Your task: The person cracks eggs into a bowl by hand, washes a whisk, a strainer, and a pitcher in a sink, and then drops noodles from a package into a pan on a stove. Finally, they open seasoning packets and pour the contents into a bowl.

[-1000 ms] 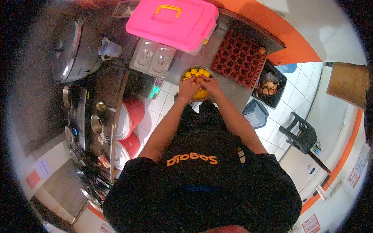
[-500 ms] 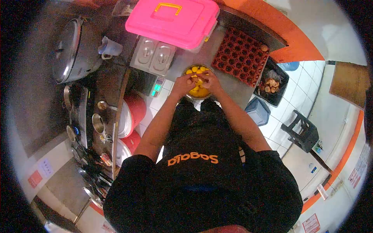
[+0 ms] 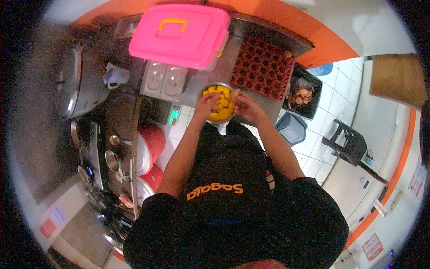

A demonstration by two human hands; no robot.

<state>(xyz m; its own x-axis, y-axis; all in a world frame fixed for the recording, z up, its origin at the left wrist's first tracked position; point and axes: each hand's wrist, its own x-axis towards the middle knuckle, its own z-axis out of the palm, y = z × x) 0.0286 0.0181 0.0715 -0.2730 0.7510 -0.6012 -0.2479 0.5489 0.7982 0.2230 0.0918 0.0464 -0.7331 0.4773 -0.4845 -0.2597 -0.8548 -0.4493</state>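
Observation:
A steel bowl [image 3: 225, 85] full of yellow egg yolks stands at the near edge of the steel counter [image 3: 244, 96]. Both my hands hover over it, a little apart. My left hand [image 3: 204, 106] is at the bowl's left side, fingers curled on a small piece of eggshell that is mostly hidden. My right hand [image 3: 246, 108] is at the bowl's right side and pinches a tan eggshell half [image 3: 234, 93] above the yolks. A red egg tray [image 3: 262, 67] lies just beyond, to the right, with one egg [image 3: 288, 54] at its far corner.
A pink lidded box [image 3: 179, 33] sits behind the bowl, with two lidded steel containers [image 3: 163, 80] and a scale [image 3: 174, 114] to the left. A black bin of eggshells [image 3: 302, 96], a grey bin [image 3: 291, 127] and a stool [image 3: 347, 143] stand on the right. A large pot [image 3: 74, 83] is far left.
My hands were pressed together on an egg over the bowl; they have now drawn apart, each with a piece of shell. The view has shifted slightly.

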